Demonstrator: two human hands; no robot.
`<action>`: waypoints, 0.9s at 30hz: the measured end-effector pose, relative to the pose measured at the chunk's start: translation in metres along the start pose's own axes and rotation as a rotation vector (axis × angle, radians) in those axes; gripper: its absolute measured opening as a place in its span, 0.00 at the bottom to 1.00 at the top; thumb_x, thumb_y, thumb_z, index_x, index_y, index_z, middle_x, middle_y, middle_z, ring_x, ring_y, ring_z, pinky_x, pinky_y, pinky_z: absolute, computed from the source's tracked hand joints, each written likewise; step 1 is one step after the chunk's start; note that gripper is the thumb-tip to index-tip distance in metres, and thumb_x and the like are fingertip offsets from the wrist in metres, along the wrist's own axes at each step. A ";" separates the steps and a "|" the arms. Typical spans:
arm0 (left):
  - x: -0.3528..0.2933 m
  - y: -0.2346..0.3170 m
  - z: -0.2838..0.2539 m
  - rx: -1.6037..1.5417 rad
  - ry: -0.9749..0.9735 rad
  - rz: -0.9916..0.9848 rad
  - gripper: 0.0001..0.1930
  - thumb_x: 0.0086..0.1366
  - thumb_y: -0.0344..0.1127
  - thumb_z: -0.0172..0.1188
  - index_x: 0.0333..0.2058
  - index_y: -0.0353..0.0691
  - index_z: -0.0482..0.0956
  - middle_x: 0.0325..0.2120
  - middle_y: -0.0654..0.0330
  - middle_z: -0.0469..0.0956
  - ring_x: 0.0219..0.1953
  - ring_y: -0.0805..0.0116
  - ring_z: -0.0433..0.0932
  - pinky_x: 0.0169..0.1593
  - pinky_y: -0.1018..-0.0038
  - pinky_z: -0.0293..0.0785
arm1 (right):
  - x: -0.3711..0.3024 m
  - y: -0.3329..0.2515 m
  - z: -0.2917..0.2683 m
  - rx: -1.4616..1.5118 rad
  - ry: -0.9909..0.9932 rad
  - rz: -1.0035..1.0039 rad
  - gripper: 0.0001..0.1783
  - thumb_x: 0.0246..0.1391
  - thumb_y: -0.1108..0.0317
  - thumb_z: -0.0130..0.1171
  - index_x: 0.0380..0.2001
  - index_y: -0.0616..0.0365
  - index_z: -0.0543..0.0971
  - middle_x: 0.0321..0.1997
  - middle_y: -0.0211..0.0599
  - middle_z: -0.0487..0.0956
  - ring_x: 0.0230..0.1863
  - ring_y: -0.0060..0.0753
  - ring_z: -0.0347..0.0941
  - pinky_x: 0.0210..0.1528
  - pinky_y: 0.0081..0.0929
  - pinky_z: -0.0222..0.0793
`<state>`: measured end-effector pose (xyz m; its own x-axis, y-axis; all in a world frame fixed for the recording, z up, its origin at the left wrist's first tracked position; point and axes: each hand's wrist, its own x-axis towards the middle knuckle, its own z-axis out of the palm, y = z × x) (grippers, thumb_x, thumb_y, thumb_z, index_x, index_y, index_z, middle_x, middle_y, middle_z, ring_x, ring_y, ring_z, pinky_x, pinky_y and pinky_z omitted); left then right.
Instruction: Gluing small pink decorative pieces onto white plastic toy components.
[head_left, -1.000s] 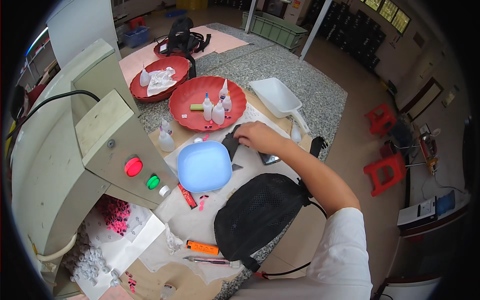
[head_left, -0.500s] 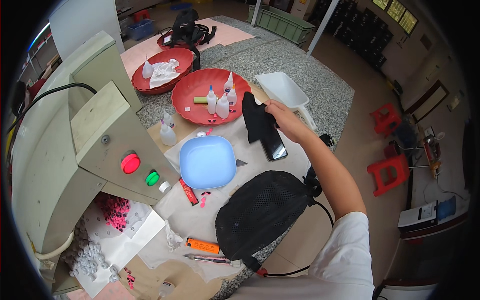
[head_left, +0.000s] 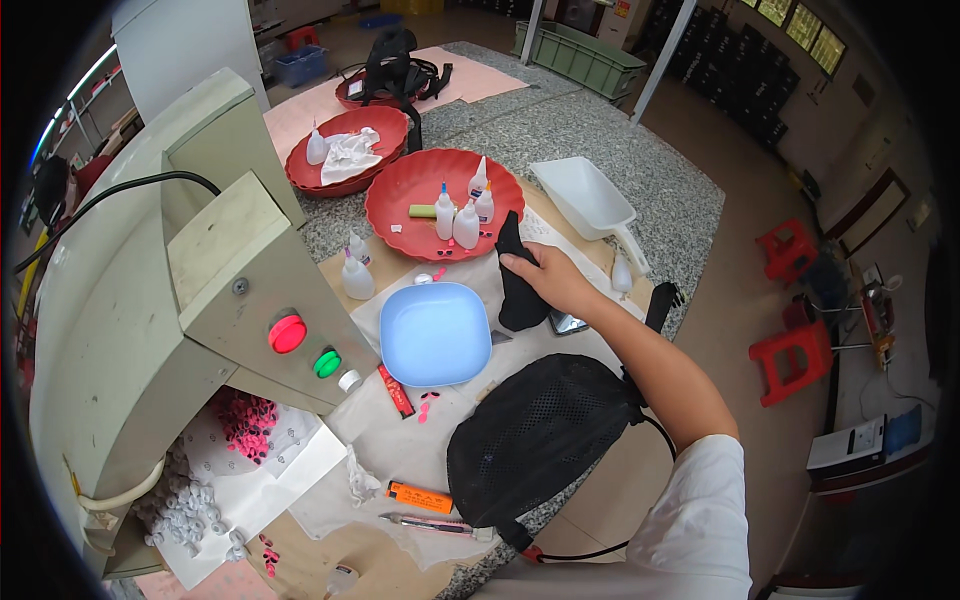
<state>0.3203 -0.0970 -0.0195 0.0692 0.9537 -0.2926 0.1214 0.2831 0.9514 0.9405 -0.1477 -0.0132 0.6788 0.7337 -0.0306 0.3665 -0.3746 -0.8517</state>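
My right hand (head_left: pixel 552 277) grips a piece of black cloth (head_left: pixel 520 302), thumb across its near side, over the paper-covered table. The cloth hangs down beside a smartphone (head_left: pixel 569 323), which lies partly hidden under my wrist. Left of the cloth sits an empty light blue square tray (head_left: pixel 435 335). Beyond it, a red scalloped dish (head_left: pixel 392 195) holds several small squeeze bottles (head_left: pixel 466 226) and a pale green bar (head_left: pixel 422 211). A white scoop (head_left: pixel 585 195) lies to the far right. My left hand is out of view.
A grey machine (head_left: pixel 240 265) with red and green buttons fills the left; pink and grey small parts (head_left: pixel 248 425) lie beneath it. A black mesh bag (head_left: pixel 545 435) lies at the near edge. An orange box (head_left: pixel 420 497) and a utility knife (head_left: pixel 432 523) lie beside it.
My right hand has turned and come slightly lower and nearer with the black cloth, which now covers part of the smartphone's surroundings. The whole view has shifted a little.
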 end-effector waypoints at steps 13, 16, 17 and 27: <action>0.028 -0.032 -0.038 -0.029 0.023 0.098 0.20 0.63 0.30 0.52 0.54 0.37 0.64 0.40 0.51 0.75 0.32 0.67 0.75 0.35 0.76 0.73 | -0.034 -0.043 0.038 -0.585 0.312 -0.583 0.21 0.46 0.67 0.64 0.44 0.59 0.74 0.37 0.48 0.74 0.40 0.41 0.73 0.43 0.35 0.68; 0.034 -0.044 -0.056 -0.031 0.056 0.103 0.19 0.63 0.30 0.53 0.52 0.36 0.66 0.38 0.54 0.75 0.32 0.69 0.75 0.32 0.78 0.75 | -0.046 -0.044 0.059 -0.508 -0.305 -0.156 0.17 0.44 0.70 0.65 0.40 0.61 0.76 0.38 0.44 0.73 0.32 0.33 0.72 0.37 0.28 0.69; 0.037 -0.056 -0.067 0.016 0.030 0.155 0.20 0.64 0.30 0.52 0.54 0.37 0.64 0.37 0.59 0.73 0.30 0.74 0.75 0.28 0.82 0.77 | -0.053 -0.040 0.066 -0.507 -0.344 -0.228 0.17 0.44 0.70 0.65 0.40 0.61 0.76 0.37 0.43 0.72 0.32 0.33 0.72 0.37 0.27 0.69; 0.033 -0.062 -0.152 -0.118 0.030 0.136 0.18 0.61 0.25 0.54 0.51 0.35 0.67 0.35 0.59 0.73 0.30 0.74 0.75 0.29 0.78 0.79 | -0.106 -0.076 0.128 -0.619 -0.445 -0.411 0.07 0.52 0.69 0.58 0.32 0.62 0.75 0.26 0.34 0.75 0.27 0.20 0.69 0.31 0.22 0.66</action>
<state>0.1648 -0.0678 -0.0731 0.0475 0.9860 -0.1596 -0.0046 0.1600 0.9871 0.7588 -0.1241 -0.0120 0.1520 0.9838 -0.0947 0.8964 -0.1776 -0.4060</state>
